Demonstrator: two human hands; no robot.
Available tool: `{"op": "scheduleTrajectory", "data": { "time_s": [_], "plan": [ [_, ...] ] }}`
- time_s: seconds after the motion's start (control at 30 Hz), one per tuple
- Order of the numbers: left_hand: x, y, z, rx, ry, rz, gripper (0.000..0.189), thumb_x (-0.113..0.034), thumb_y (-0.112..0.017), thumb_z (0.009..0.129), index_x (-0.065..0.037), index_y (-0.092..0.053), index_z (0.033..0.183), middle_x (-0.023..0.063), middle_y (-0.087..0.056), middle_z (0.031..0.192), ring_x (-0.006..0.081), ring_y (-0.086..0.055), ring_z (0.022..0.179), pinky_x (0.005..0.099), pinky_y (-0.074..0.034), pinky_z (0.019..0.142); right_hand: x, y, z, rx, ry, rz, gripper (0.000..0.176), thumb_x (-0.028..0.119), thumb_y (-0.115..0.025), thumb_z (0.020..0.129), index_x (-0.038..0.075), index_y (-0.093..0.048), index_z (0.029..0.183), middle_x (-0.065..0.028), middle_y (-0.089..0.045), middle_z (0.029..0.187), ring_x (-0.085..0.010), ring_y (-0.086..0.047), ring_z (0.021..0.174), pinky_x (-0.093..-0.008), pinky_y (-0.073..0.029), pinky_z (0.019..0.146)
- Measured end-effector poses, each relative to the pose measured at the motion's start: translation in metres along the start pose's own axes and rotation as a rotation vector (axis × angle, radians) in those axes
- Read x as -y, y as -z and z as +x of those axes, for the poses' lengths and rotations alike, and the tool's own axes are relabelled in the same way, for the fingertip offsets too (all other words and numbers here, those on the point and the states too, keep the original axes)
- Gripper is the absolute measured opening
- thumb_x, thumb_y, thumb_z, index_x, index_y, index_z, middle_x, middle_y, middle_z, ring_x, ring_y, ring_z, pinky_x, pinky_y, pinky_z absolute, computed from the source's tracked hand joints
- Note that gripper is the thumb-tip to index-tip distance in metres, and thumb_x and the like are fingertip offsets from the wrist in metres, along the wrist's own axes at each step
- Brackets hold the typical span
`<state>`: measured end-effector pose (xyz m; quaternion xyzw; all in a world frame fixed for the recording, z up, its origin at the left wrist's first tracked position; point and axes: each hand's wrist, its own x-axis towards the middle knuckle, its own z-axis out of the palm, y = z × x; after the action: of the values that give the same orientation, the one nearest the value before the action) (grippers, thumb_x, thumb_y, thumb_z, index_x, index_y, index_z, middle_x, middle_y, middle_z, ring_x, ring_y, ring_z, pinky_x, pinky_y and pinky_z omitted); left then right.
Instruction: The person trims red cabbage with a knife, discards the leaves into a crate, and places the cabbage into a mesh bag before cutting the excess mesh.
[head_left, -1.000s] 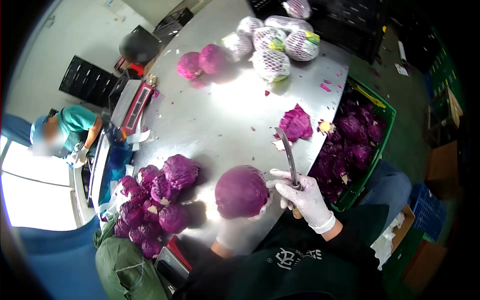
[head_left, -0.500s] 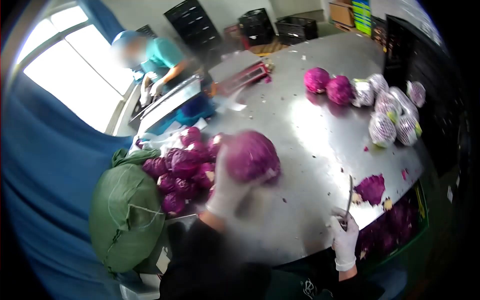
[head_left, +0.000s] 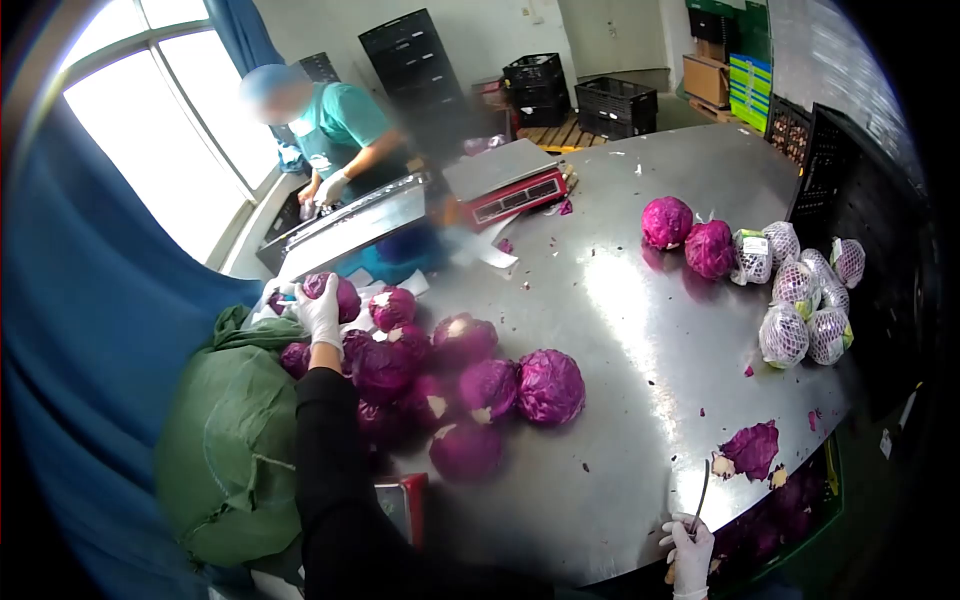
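My gloved left hand [head_left: 320,315] reaches to the far left of the metal table and grips a red cabbage [head_left: 346,298] at the back of the pile. Several more cabbages [head_left: 383,372] lie to the right of that arm, and a large one [head_left: 550,387] sits at the pile's right edge. Low at the right, my gloved right hand [head_left: 688,548] is closed around a knife [head_left: 703,492], its blade pointing up. Beyond the knife, a loose purple leaf [head_left: 752,450] lies near the table edge.
A green sack [head_left: 235,440] stands at the left. Net-wrapped cabbages [head_left: 797,290] and two bare ones [head_left: 667,222] sit at the back right. A red scale [head_left: 515,195] is at the back. Another person [head_left: 345,130] works by the window. A crate [head_left: 800,510] of leaves is at the lower right.
My left hand has let go of the large cabbage, which now rests on the table, and has moved left onto another one. The view has shifted; my right hand still holds the knife.
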<state>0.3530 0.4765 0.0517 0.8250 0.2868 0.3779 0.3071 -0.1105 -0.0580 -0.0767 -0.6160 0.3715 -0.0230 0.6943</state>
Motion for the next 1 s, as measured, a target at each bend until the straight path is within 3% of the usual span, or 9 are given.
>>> {"op": "scheduleTrajectory", "data": {
  "time_s": [0.17,0.27,0.33,0.57,0.67,0.77,0.93,0.97,1.0],
  "plan": [
    [0.036,-0.048,0.033,-0.080,-0.342,0.464,0.087,-0.060,-0.078,0.066,-0.009,-0.056,0.133,0.0222,-0.061,0.121,0.0366,-0.057,0.117,0.0439,-0.045,0.100,0.012,-0.016,-0.013,-0.058,-0.022,-0.037,0.025,0.011,-0.059,0.094,-0.007,-0.060,0.111,-0.0088,-0.069,0.086,-0.0104,-0.063,0.063,-0.0193,-0.043,0.047],
    [0.030,-0.045,0.033,0.171,-0.312,0.473,0.087,-0.060,-0.080,0.064,-0.011,-0.059,0.132,0.0167,-0.063,0.128,0.0380,-0.063,0.111,0.0458,-0.051,0.093,0.016,-0.024,-0.021,-0.074,-0.071,-0.054,0.027,0.013,-0.061,0.093,-0.006,-0.063,0.113,-0.0058,-0.070,0.090,-0.0087,-0.064,0.069,-0.0215,-0.048,0.061],
    [0.045,-0.058,0.054,0.359,-0.284,0.641,0.083,-0.049,-0.075,0.076,-0.009,-0.049,0.143,0.0176,-0.058,0.136,0.0384,-0.057,0.121,0.0422,-0.047,0.101,0.023,-0.032,-0.025,-0.067,-0.109,-0.079,0.029,0.015,-0.062,0.095,-0.005,-0.063,0.116,-0.0042,-0.070,0.089,-0.0084,-0.064,0.072,-0.0224,-0.050,0.069],
    [0.028,-0.080,0.076,0.454,-0.398,0.733,0.080,-0.042,-0.071,0.081,-0.005,-0.043,0.146,0.0199,-0.053,0.140,0.0362,-0.053,0.126,0.0399,-0.041,0.105,0.039,-0.040,0.004,0.053,-0.069,0.027,0.039,0.022,-0.060,0.098,0.001,-0.057,0.130,0.0001,-0.064,0.100,-0.0076,-0.061,0.084,-0.0233,-0.049,0.079],
    [-0.001,-0.077,0.073,0.485,-0.479,0.655,0.078,-0.038,-0.070,0.084,-0.003,-0.040,0.147,0.0209,-0.051,0.142,0.0352,-0.051,0.129,0.0389,-0.039,0.108,0.055,-0.043,0.038,0.077,0.038,0.164,0.040,0.022,-0.063,0.096,0.002,-0.057,0.130,0.0017,-0.063,0.093,-0.0058,-0.061,0.077,-0.0216,-0.048,0.067],
    [-0.044,-0.070,0.061,0.586,-0.635,0.410,0.077,-0.035,-0.068,0.086,-0.001,-0.037,0.148,0.0219,-0.049,0.143,0.0343,-0.048,0.131,0.0379,-0.036,0.110,0.047,-0.038,0.090,0.124,0.173,0.191,0.040,0.023,-0.060,0.098,0.009,-0.057,0.135,-0.0003,-0.060,0.109,-0.0088,-0.059,0.088,-0.0253,-0.050,0.080],
    [-0.188,-0.085,-0.062,1.038,-0.902,-0.215,0.075,-0.030,-0.066,0.090,0.002,-0.033,0.150,0.0235,-0.046,0.146,0.0327,-0.045,0.135,0.0362,-0.032,0.113,0.021,0.040,0.139,-0.337,0.326,0.479,0.033,0.019,-0.061,0.098,0.009,-0.062,0.129,0.0044,-0.058,0.093,-0.0039,-0.053,0.082,-0.0222,-0.045,0.075],
    [-0.227,-0.080,-0.112,1.097,-0.650,-0.241,0.073,-0.029,-0.064,0.092,0.000,-0.033,0.150,0.0237,-0.046,0.145,0.0326,-0.046,0.135,0.0359,-0.034,0.112,0.025,0.060,0.144,-0.489,0.392,0.503,0.027,0.014,-0.059,0.097,0.006,-0.061,0.123,0.0052,-0.055,0.092,-0.0041,-0.051,0.083,-0.0210,-0.044,0.075],
    [-0.262,-0.078,-0.163,1.062,-0.715,-0.219,0.074,-0.028,-0.066,0.091,-0.001,-0.031,0.151,0.0242,-0.048,0.143,0.0295,-0.048,0.133,0.0356,-0.039,0.108,0.037,0.077,0.128,-0.518,0.376,0.543,0.026,0.010,-0.056,0.097,0.003,-0.061,0.122,0.0023,-0.059,0.102,-0.0061,-0.053,0.091,-0.0216,-0.044,0.079]
  ]
}}
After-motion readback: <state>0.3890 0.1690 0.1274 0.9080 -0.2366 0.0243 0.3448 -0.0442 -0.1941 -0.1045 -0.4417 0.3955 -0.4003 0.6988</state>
